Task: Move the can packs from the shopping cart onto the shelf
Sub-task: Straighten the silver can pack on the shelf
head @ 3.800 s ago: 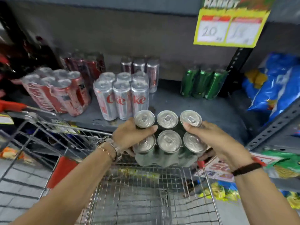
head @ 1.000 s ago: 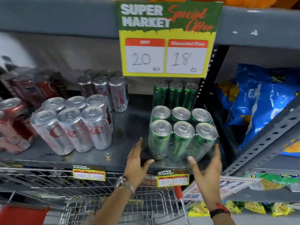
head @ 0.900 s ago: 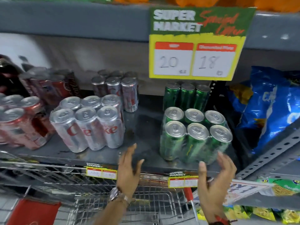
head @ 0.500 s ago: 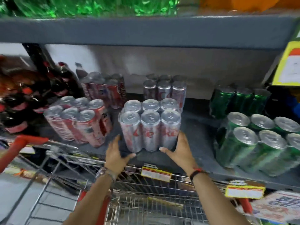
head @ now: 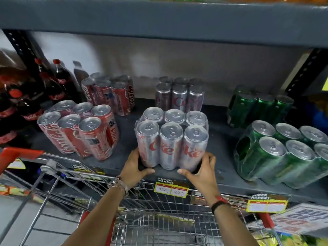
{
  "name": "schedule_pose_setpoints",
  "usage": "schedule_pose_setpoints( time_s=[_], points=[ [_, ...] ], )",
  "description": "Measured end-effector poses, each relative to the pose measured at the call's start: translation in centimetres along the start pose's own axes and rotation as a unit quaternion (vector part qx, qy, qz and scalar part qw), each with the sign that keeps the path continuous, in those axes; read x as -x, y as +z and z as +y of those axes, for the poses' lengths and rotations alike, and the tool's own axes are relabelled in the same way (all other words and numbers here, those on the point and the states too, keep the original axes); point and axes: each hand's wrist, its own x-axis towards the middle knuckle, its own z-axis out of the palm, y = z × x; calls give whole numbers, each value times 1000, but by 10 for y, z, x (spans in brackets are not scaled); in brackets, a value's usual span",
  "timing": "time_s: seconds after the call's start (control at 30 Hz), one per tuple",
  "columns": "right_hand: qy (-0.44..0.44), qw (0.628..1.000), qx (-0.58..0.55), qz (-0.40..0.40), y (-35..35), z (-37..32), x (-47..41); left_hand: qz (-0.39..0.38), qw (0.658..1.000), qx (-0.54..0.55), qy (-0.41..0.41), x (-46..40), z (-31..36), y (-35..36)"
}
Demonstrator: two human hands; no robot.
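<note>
A shrink-wrapped pack of silver cans (head: 171, 141) stands upright at the front of the grey shelf (head: 220, 153). My left hand (head: 134, 167) clasps its lower left corner and my right hand (head: 201, 170) clasps its lower right corner. To the right a green can pack (head: 282, 153) sits on the shelf, and to the left a red can pack (head: 79, 128). More red (head: 108, 93), silver (head: 179, 95) and green (head: 257, 107) packs stand behind them. The wire shopping cart (head: 159, 219) is below my arms, and its basket shows no packs.
Dark cola bottles (head: 26, 96) crowd the shelf's left end. A higher shelf board (head: 159, 20) hangs close overhead. Yellow price tags (head: 171, 189) line the shelf edge. The cart's red handle (head: 19, 153) juts at the left, with snack bags at the lower right.
After leaving the green pack on the shelf, both hands moved left to the silver pack. In the last half second they closed onto its lower corners.
</note>
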Motion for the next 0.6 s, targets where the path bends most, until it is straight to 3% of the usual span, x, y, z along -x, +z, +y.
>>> schedule_pose_setpoints(
  time_s=[0.6],
  points=[
    [-22, 999, 42, 21, 5, 5, -2, 71, 997, -22, -13, -2, -4, 6]
  ],
)
